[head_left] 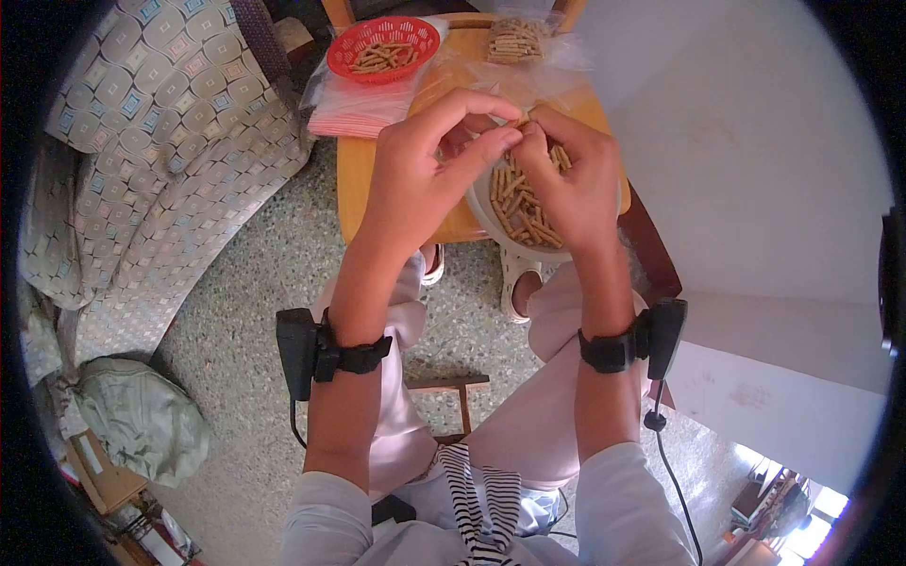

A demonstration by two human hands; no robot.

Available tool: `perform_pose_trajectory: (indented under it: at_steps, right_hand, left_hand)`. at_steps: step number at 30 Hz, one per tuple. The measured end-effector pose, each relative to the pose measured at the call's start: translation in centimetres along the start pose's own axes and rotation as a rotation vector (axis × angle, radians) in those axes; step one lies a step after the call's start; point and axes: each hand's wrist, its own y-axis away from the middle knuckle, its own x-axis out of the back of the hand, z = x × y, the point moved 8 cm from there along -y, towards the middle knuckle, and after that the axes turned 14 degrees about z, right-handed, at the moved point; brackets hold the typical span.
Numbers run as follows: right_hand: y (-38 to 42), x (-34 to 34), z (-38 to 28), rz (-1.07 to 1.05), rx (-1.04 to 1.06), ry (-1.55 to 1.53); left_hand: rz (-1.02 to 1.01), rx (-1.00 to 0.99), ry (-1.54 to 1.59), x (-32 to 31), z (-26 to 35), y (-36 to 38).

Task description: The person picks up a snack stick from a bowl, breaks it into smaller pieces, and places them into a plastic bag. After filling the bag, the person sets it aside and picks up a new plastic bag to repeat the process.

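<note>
Both hands meet fingertip to fingertip above a white bowl holding many short tan sticks. My left hand has its thumb and index finger pinched together. The fingers of my right hand are pressed together against the left fingertips. Something small and tan shows between the two hands, mostly hidden by the fingers, so I cannot make it out. Behind my left hand, a red basket with more tan sticks stands on a stack of pink-edged plastic bags.
The wooden chair seat bears the bowl and bags. A clear bag of sticks lies at its back right. A wall rises on the right. Patterned fabric hangs at left, above a greenish sack.
</note>
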Motion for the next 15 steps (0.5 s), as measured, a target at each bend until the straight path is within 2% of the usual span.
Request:
perform_pose_trajectory:
  at_steps: [4, 6, 10, 12, 15]
  right_hand:
    - [0.1, 0.0, 0.0, -0.004, 0.023, 0.026]
    - [0.1, 0.1, 0.5, 0.045, -0.032, -0.021]
    - [0.1, 0.0, 0.6, 0.015, -0.029, 0.008]
    - [0.1, -0.1, 0.4, 0.015, -0.024, 0.001]
    - [0.0, -0.1, 0.0, 0.017, -0.011, -0.016]
  left_hand:
    - [-0.038, 0.011, -0.023, 0.1, -0.1, -0.1]
    - [-0.071, -0.098, -0.095, 0.1, 0.8, -0.2]
    - [-0.063, -0.146, -0.2, 0.2, 0.9, -0.3]
    - [0.056, -0.249, -0.178, 1.0, 1.1, -0.4]
    - [0.065, -0.2, -0.132, 1.1, 0.6, -0.3]
